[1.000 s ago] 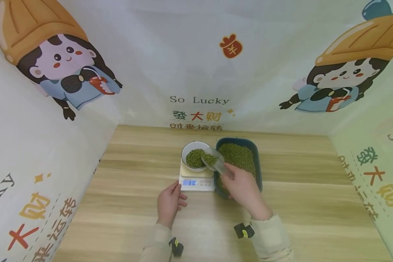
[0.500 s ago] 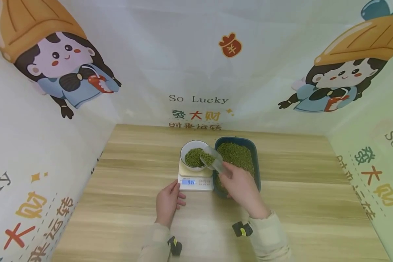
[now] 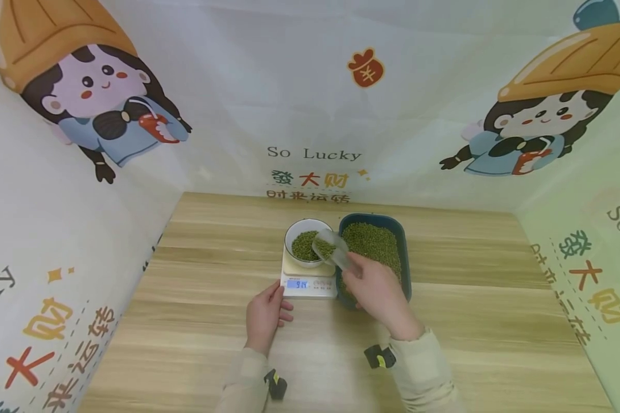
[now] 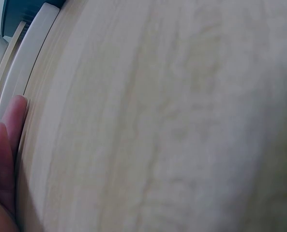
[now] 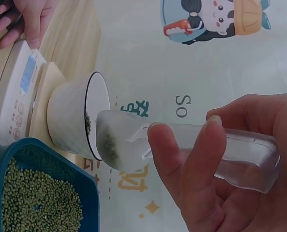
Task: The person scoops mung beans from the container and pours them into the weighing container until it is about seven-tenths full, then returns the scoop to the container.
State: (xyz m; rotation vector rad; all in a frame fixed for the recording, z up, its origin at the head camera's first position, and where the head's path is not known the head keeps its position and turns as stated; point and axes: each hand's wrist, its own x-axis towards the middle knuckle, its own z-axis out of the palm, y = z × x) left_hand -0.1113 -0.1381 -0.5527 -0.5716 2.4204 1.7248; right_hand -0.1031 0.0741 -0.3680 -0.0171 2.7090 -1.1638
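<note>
My right hand grips the handle of a clear plastic scoop, which holds some small green beans. Its mouth is tilted over the rim of a white bowl with a dark edge. More mung beans lie inside that bowl. The bowl sits on a white kitchen scale, whose lit display reads about 91.4. My left hand touches the scale's front left corner, its fingers extended beside the front edge in the left wrist view.
Right beside the scale stands a dark blue tub filled with mung beans. A printed cloth rises behind and on both sides of the wooden table. A few stray beans lie near the tub's far edge.
The display rose from about 87.0 to about 91.4, then held. The scoop stays over the bowl, shifted slightly. My left hand keeps its place at the scale.
</note>
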